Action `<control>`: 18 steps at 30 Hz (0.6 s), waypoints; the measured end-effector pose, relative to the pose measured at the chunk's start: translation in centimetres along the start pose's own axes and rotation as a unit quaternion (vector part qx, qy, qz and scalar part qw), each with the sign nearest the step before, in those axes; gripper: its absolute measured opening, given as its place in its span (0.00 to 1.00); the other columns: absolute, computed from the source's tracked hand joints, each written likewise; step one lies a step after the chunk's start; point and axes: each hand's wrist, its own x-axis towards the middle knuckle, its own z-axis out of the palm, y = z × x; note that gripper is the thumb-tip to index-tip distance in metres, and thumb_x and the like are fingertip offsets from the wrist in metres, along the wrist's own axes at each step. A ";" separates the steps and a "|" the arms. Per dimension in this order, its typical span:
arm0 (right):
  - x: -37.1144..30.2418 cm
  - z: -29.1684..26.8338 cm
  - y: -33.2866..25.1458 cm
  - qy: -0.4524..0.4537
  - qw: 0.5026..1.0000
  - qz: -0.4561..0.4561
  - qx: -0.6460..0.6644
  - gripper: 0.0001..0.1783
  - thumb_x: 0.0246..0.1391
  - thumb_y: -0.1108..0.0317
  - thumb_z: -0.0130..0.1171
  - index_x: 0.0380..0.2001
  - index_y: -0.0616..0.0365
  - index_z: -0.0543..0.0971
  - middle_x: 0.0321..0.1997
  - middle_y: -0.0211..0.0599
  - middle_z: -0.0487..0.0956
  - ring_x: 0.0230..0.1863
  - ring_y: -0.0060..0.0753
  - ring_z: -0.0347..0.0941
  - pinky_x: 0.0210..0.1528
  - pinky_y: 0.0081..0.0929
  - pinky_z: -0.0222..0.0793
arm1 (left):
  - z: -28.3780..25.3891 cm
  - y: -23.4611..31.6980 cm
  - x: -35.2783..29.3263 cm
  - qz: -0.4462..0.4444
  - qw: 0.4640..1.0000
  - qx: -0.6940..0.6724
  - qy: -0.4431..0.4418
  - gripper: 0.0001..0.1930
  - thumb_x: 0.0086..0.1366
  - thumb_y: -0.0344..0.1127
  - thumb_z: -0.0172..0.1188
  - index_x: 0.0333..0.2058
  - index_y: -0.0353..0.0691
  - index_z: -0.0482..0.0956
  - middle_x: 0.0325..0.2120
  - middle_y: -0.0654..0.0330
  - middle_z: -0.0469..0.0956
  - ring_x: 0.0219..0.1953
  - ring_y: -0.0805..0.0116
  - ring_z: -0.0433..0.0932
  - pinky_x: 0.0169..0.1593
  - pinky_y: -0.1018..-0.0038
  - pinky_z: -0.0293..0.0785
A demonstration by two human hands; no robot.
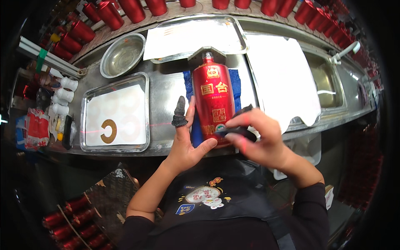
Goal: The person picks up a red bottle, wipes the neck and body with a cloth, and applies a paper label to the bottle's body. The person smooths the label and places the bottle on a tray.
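Observation:
A red bottle (211, 102) with gold markings lies on a blue cloth (236, 85), its neck pointing away from me. My left hand (186, 139) rests along the bottle's lower left side, fingers stretched out and thumb near its base. A black finger cover (179, 112) is on one of its fingers. Over the bottle's lower right part, my right hand (263, 137) pinches a small dark tool (239, 134), its tip close to the label. Motion blurs that hand, so the tool's exact kind is unclear.
On the left, a metal tray (146, 112) holds a white sheet with a gold C-shaped piece (108, 131). Behind it stands a metal bowl (122, 55). A white-covered board (283, 79) lies right, beside a sink (329, 89) with a tap (345, 52). Red bottles (132, 10) line the back.

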 end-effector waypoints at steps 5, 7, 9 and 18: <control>13.3 -1.4 -2.1 0.042 0.937 -0.299 -0.176 0.15 0.48 0.73 0.68 0.38 0.57 0.75 0.30 0.42 0.75 0.32 0.47 0.75 0.36 0.39 0.74 | 0.2 0.1 -0.2 -0.006 1.000 0.023 0.013 0.59 0.62 0.44 0.70 0.73 0.33 0.30 0.75 0.41 0.41 0.77 0.50 0.45 0.76 0.58 0.40; 15.9 -2.2 -1.5 0.056 0.948 -0.242 -0.199 0.13 0.50 0.74 0.66 0.39 0.55 0.76 0.34 0.42 0.79 0.34 0.49 0.78 0.34 0.39 0.76 | 0.2 0.1 -0.3 -0.009 0.998 0.066 0.009 0.58 0.62 0.44 0.70 0.74 0.33 0.32 0.76 0.41 0.41 0.77 0.50 0.45 0.76 0.58 0.40; 16.1 -2.3 -1.1 -0.011 0.945 -0.271 -0.185 0.14 0.48 0.74 0.68 0.39 0.56 0.77 0.34 0.40 0.81 0.36 0.47 0.80 0.38 0.37 0.77 | 0.4 0.0 -0.4 0.017 0.994 0.107 0.013 0.58 0.62 0.43 0.71 0.74 0.34 0.33 0.76 0.41 0.41 0.77 0.50 0.46 0.76 0.58 0.41; 16.2 -2.1 -2.4 0.097 0.959 -0.179 -0.196 0.09 0.55 0.75 0.64 0.39 0.59 0.77 0.32 0.42 0.81 0.32 0.43 0.81 0.35 0.33 0.78 | 0.8 -0.5 -0.6 -0.039 0.999 0.009 0.015 0.57 0.61 0.42 0.72 0.74 0.35 0.36 0.75 0.41 0.43 0.77 0.50 0.46 0.76 0.58 0.39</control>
